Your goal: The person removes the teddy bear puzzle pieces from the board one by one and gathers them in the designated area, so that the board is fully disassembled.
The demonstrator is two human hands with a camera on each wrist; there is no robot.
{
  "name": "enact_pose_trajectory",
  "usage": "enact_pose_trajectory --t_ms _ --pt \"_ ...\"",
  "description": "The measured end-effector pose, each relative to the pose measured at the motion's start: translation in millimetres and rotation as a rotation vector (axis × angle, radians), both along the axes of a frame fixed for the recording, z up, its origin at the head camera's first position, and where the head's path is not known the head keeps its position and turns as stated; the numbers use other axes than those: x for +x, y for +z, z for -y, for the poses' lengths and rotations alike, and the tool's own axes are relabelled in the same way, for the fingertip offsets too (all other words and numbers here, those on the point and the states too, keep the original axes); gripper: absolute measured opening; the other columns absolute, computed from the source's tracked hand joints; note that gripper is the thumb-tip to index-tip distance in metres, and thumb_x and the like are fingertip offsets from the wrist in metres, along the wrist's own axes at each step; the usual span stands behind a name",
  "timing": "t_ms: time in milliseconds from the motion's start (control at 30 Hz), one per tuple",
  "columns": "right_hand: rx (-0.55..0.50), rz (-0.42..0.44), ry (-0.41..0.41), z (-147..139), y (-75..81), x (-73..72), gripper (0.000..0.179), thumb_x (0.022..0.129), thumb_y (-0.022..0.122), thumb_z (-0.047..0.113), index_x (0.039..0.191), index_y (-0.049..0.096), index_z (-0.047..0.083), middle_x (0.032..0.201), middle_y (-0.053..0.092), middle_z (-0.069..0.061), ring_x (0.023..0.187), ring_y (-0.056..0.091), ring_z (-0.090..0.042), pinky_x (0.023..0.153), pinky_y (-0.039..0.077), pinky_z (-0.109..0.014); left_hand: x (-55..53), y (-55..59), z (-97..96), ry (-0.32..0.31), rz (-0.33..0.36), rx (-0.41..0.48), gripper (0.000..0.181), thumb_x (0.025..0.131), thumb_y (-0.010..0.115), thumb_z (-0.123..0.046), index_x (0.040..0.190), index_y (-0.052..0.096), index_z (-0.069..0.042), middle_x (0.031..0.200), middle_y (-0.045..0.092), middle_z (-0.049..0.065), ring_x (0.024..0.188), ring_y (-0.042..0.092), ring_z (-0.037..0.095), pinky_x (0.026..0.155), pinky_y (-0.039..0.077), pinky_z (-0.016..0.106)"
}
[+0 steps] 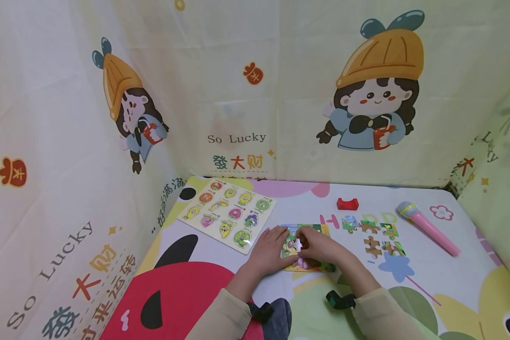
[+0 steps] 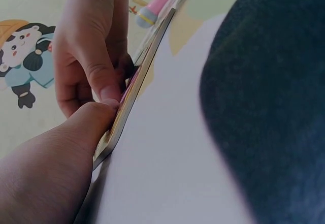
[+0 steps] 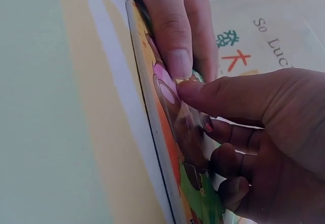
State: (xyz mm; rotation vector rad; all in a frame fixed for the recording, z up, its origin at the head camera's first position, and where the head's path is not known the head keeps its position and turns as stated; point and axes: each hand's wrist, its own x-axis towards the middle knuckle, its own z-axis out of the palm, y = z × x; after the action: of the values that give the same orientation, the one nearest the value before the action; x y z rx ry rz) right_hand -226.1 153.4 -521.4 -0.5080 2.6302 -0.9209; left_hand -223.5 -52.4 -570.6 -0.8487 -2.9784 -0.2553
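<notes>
A small jigsaw puzzle board point(image 1: 326, 230) with a colourful cartoon picture lies in front of me, partly covered by both hands. My left hand point(image 1: 268, 251) rests over its left side with the fingers extended, thumb reaching to the middle. From the right, my right hand point(image 1: 323, 245) bends its fingers over the board and pinches a puzzle piece point(image 1: 298, 244), mostly hidden by the fingers. In the right wrist view the two thumbs meet above the brown and pink fitted pieces point(image 3: 185, 127). Several loose puzzle pieces point(image 1: 370, 226) lie in two rows to the right.
Behind and left lies a board of fruit pictures point(image 1: 229, 215). A small red block-like object point(image 1: 347, 204) sits at the back, and a pink toy microphone point(image 1: 433, 231) lies far right. Printed cloth point(image 1: 297, 160) encloses the table on the back and sides.
</notes>
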Motion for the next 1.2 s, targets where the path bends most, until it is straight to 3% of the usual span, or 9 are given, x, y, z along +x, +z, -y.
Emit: enact_pose_trajectory --t_ms 533,700,900,1200 --pt "-0.013 -0.030 -0.034 -2 -4.4 2.0 0.034 0.090 0.070 0.009 0.122 0.058 0.011 0.097 0.060 0.000 0.085 0.054 -0.014 0.080 0.052 -0.032 0.7 0.3 0.1 0.006 0.019 0.017 0.088 0.087 0.041 -0.079 0.154 0.036 -0.021 0.161 0.031 -0.007 0.152 0.023 0.016 0.125 0.018 0.042" --pt "-0.010 -0.065 -0.033 -3 -7.4 0.7 0.032 0.091 0.069 0.009 0.120 0.060 0.012 0.095 0.060 0.003 0.083 0.054 -0.012 0.077 0.051 -0.031 -0.2 0.0 -0.9 0.015 0.022 0.024 0.090 0.087 0.041 -0.079 0.154 0.035 -0.020 0.161 0.031 -0.006 0.151 0.024 0.015 0.125 0.018 0.041" --pt "0.001 -0.125 -0.043 -4 -8.2 2.8 0.030 0.090 0.070 0.010 0.118 0.062 0.015 0.099 0.064 0.006 0.089 0.057 -0.011 0.085 0.055 -0.036 -0.2 0.1 -1.4 0.021 0.022 0.045 0.093 0.087 0.042 -0.080 0.154 0.035 -0.017 0.161 0.032 -0.003 0.150 0.027 0.015 0.125 0.020 0.042" --pt "0.006 -0.174 -0.078 -4 -11.2 6.2 0.031 0.089 0.073 0.012 0.118 0.063 0.016 0.096 0.063 0.007 0.088 0.057 -0.011 0.085 0.055 -0.037 -1.9 -2.1 -1.1 0.039 0.039 0.049 0.093 0.085 0.044 -0.080 0.154 0.034 -0.018 0.161 0.029 -0.001 0.152 0.022 0.021 0.125 0.020 0.041"
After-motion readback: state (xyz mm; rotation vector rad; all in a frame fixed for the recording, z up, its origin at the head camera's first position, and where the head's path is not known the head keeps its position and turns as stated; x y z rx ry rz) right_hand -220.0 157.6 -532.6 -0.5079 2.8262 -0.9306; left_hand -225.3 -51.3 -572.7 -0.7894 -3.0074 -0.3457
